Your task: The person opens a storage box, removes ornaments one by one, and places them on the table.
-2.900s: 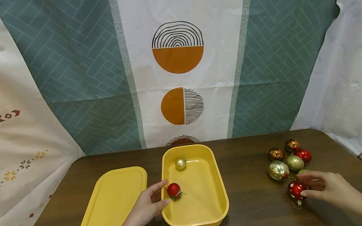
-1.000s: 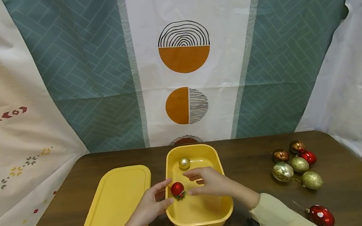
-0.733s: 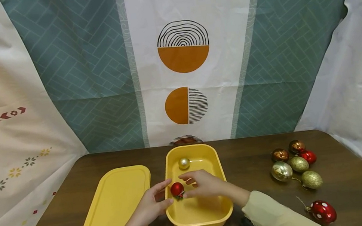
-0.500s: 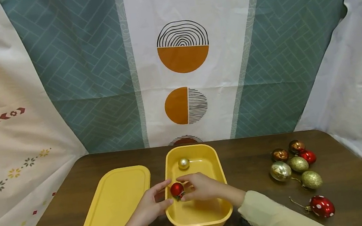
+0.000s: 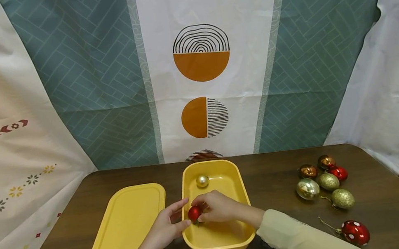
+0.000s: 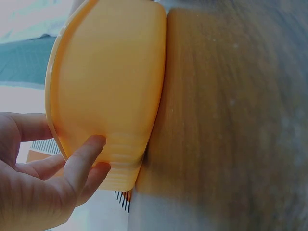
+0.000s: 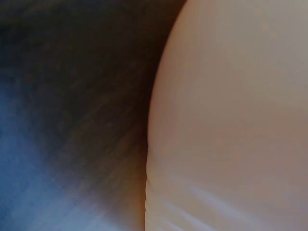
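In the head view, a yellow plastic box point(image 5: 230, 224) stands on the dark table. My right hand point(image 5: 217, 207) reaches inside it, thumb and fingertips pinching a small red Christmas bauble point(image 5: 194, 213) with green trim near the left wall. Behind that lies a small gold bauble point(image 5: 202, 181), in the box's far left part. My left hand point(image 5: 167, 224) touches the box's left side with its fingers spread. The left wrist view shows that hand's fingers point(image 6: 86, 154) against the outer wall. Only a pale blurred surface and dark background appear in the right wrist view.
A flat yellow lid point(image 5: 126, 229) lies left of the box. To the right are bronze baubles point(image 5: 308, 171), a red bauble point(image 5: 338, 173), glittery gold baubles point(image 5: 342, 198), a shiny pale-gold one point(image 5: 307, 189) and a red white-dotted bauble point(image 5: 355, 233).
My right hand has left the dotted bauble on the table at right, come over into the box and closed its fingertips on the small red bauble. The left hand stays at the box.
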### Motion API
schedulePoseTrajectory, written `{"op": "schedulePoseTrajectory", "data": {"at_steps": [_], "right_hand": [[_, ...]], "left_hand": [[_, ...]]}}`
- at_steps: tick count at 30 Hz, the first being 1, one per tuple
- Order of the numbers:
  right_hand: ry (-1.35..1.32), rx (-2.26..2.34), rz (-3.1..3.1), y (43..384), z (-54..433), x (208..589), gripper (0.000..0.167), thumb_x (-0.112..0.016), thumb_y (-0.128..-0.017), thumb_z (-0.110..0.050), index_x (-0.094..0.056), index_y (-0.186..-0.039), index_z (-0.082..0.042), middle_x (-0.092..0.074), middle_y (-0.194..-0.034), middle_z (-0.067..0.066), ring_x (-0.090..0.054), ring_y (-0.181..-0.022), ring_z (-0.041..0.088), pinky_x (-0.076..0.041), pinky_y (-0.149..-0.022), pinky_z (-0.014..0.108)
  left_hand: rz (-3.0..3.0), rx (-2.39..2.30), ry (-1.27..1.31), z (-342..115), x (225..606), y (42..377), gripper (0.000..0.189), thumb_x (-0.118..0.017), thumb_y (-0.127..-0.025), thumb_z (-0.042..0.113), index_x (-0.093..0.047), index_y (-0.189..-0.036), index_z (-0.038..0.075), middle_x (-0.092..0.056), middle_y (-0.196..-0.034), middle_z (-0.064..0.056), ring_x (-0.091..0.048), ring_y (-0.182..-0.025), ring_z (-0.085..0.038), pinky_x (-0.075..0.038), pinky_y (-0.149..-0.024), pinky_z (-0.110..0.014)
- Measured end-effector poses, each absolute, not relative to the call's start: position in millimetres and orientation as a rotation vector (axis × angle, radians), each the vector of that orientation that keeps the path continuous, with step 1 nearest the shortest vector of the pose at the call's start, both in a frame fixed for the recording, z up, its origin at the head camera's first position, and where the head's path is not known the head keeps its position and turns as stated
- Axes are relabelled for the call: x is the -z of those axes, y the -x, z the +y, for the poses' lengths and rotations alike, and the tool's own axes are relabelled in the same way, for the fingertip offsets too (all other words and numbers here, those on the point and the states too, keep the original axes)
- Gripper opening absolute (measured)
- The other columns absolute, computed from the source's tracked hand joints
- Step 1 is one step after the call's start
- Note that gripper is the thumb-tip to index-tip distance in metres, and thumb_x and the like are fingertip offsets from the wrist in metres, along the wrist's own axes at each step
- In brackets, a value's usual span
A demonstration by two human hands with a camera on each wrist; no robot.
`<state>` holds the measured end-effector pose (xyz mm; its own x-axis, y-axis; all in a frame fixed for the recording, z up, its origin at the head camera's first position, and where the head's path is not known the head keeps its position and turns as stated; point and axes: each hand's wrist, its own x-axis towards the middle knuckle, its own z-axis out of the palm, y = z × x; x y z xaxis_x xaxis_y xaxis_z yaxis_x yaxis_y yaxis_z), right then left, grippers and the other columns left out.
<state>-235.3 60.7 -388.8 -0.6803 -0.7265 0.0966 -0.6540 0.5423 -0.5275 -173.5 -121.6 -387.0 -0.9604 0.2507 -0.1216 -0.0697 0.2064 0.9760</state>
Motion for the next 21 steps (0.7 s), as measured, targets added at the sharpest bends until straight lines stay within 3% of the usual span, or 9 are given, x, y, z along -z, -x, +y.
{"op": "schedulePoseTrajectory", "data": {"at_steps": [8,21], "right_hand": [[1.198,0.888,2.622,233,65,385,0.03,-0.072,-0.075,-0.004,-0.063,-0.103,0.0,-0.068,-0.095,0.007,-0.062,-0.079,0.007,-0.048,-0.071,0.013],[1.107,1.103,2.55,216,111,351,0.034,-0.072,-0.077,-0.006,-0.062,-0.108,0.001,-0.065,-0.103,0.01,-0.065,-0.088,0.02,-0.053,-0.074,0.025]], "left_hand": [[2.214,-1.834,-0.197,-122,388,174,0.058,-0.061,-0.084,0.005,-0.037,-0.136,-0.002,-0.042,-0.13,-0.031,-0.051,-0.111,-0.036,-0.054,-0.073,-0.041],[2.247,-1.835,-0.177,-120,388,174,0.056,-0.061,-0.084,0.001,-0.039,-0.135,-0.002,-0.043,-0.129,-0.031,-0.052,-0.109,-0.035,-0.055,-0.07,-0.04]]}}
